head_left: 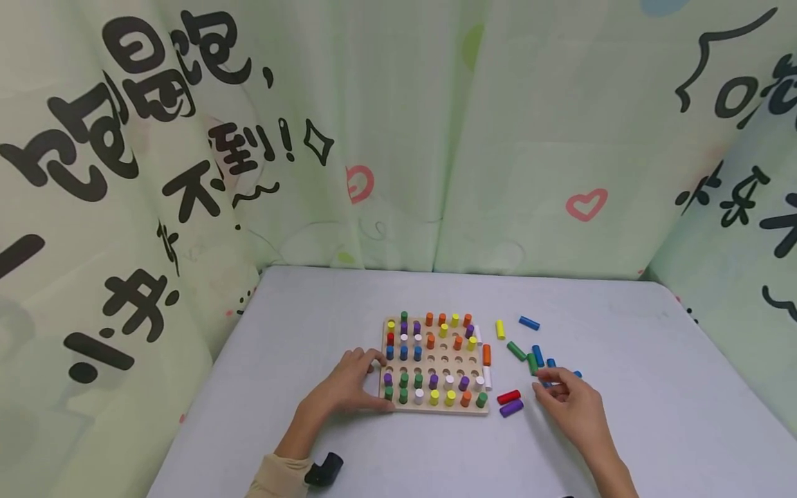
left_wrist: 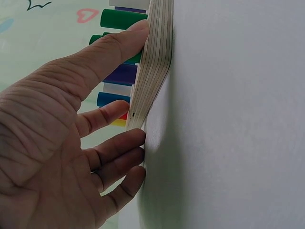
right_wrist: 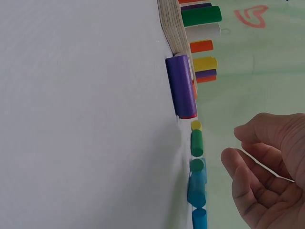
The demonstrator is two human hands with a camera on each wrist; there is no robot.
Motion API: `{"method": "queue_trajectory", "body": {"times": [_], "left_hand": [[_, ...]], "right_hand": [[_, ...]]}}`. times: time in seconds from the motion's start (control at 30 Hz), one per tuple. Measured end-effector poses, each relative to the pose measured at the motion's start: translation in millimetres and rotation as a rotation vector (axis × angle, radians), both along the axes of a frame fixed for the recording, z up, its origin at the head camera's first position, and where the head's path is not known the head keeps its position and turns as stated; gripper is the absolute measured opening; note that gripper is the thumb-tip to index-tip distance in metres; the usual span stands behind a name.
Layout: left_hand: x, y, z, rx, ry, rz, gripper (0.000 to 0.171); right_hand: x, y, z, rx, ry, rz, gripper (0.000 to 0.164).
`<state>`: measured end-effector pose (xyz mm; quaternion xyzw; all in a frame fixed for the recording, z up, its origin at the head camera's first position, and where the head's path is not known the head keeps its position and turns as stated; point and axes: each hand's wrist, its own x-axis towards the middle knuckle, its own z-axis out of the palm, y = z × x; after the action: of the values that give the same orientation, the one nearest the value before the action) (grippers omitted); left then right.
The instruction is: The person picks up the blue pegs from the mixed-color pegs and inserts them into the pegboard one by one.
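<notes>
A wooden pegboard (head_left: 438,410) with rows of coloured pegs lies at the middle of the table. My left hand (head_left: 345,384) rests at its left side, the thumb on the edge near the front corner and the index finger by the left edge. In the left wrist view the other fingers are loosely bent beside the board. Right of the board, my right hand (head_left: 575,404) hovers over loose blue pegs (head_left: 551,362), thumb and fingertips apart with nothing between them. Its fingers partly hide some pegs. Two green pegs (head_left: 516,351) lie just beyond its fingertips.
A red peg (head_left: 508,397) and a purple peg (head_left: 511,408) lie near the board's front right corner. An orange peg (head_left: 487,355) and white pegs line its right edge. Farther back are a yellow peg (head_left: 500,330) and a blue peg (head_left: 529,323). Printed curtains (head_left: 510,138) surround the table.
</notes>
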<state>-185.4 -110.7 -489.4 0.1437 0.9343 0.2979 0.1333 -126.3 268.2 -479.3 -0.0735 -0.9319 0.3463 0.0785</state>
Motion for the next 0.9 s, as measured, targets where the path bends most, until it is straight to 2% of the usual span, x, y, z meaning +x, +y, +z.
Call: {"method": "queue_trajectory", "body": {"times": [0.27, 0.43, 0.67, 0.9], "left_hand": [[-0.9, -0.6, 2.1, -0.011, 0.01, -0.01, 0.072], [-1.6, -1.6, 1.4, -0.008, 0.016, -0.006, 0.072], [-1.8, -2.5, -0.7, 0.003, 0.011, -0.014, 0.071], [-1.7, -1.7, -2.2, 0.006, 0.014, -0.024, 0.07]], "right_hand": [[3.9, 16.3, -1.7, 0.028, 0.006, -0.088, 0.028], [5.1, 25.0, -2.9, 0.033, 0.029, -0.097, 0.026], [2.5, 31.5, -7.1, 0.015, -0.068, -0.081, 0.03], [-3.3, 32.7, -15.6, 0.034, -0.125, -0.058, 0.03]]}}
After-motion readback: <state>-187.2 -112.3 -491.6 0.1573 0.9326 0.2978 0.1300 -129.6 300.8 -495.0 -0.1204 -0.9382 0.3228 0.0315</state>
